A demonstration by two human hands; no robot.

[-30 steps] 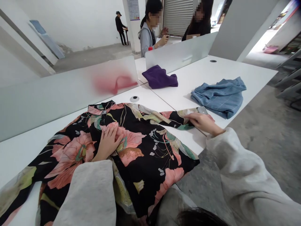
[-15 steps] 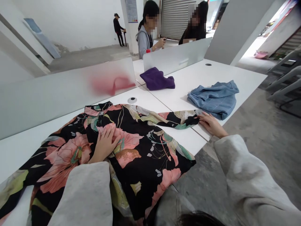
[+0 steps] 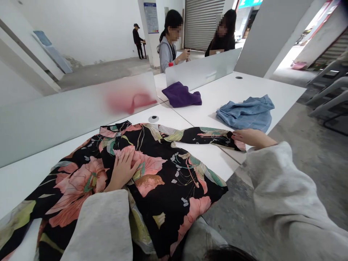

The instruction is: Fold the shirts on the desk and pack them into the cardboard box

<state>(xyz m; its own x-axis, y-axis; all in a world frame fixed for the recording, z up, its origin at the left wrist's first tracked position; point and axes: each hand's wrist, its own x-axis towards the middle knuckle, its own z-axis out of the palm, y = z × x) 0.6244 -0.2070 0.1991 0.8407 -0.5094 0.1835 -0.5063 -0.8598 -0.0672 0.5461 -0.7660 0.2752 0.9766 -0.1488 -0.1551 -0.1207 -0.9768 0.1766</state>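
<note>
A black shirt (image 3: 160, 163) with large pink and green flowers lies spread on the white table, its collar toward the divider and its hem hanging over the near edge. Flat on the shirt's chest rests my left hand (image 3: 125, 168), fingers stretched out. My right hand (image 3: 248, 137) pinches the cuff end of the sleeve (image 3: 206, 136), which reaches out to the right across the table. The cuff is partly raised and turned at my fingers.
Beyond my right hand lies a folded blue garment (image 3: 246, 112); a purple cloth (image 3: 182, 95) is farther back. Frosted dividers (image 3: 81, 108) run along the table (image 3: 282, 88). Two people sit across, and another person (image 3: 138, 41) stands far off. Grey chairs (image 3: 326, 94) stand at the right.
My right hand has lifted and turned the sleeve's cuff, so its pattern shows differently. The left hand stays on the shirt's chest. The view has tilted slightly up.
</note>
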